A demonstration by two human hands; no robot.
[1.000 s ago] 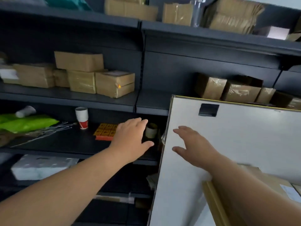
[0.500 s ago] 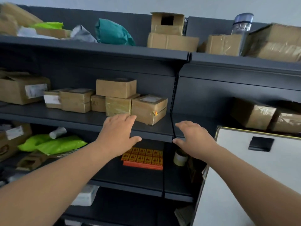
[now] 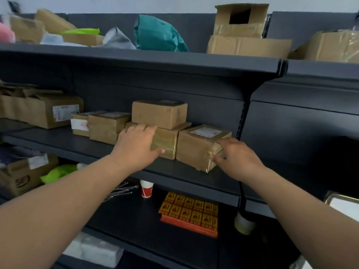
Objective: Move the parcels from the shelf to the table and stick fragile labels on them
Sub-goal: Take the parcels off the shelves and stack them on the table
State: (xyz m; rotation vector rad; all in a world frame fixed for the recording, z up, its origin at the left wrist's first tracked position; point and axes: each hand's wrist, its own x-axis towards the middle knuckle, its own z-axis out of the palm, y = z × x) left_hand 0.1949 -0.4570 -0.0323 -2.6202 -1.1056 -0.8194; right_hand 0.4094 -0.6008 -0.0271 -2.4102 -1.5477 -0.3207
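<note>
Everything here is placed from the labelled parcel (image 3: 196, 150), a brown taped box with a white slip on its top that stands on the middle shelf (image 3: 64, 141) of a dark grey metal rack.

Nearest, two bare forearms reach in from the bottom corners. Below the labelled parcel, on the lower shelf (image 3: 136, 226), lies a sticker sheet (image 3: 189, 212) of orange and yellow squares. A tape roll (image 3: 243, 223) stands below and to the right of the parcel, and a red and white paper cup (image 3: 146, 189) below and to its left, with thin metal rods (image 3: 120, 191) and a lime green bag (image 3: 58, 171) further left.

The right hand (image 3: 236, 155) is at the labelled parcel's right corner. Its fingers are spread and touch the top edge, its thumb touches the front corner, and it has not closed round the box. Touching the parcel's left side is a taped parcel (image 3: 168, 145). The left hand (image 3: 136, 146) lies on this one, released and flat, with its thumb against the front.

A stacked parcel (image 3: 159, 113) sits above and to the left of the labelled parcel, and smaller boxes (image 3: 105, 127) and a large carton (image 3: 38, 111) stand further left.

Above the labelled parcel, the top shelf (image 3: 174, 63) carries a teal bag (image 3: 157, 33) and an open carton (image 3: 240, 20), with a pale wall (image 3: 116, 4) behind.
</note>
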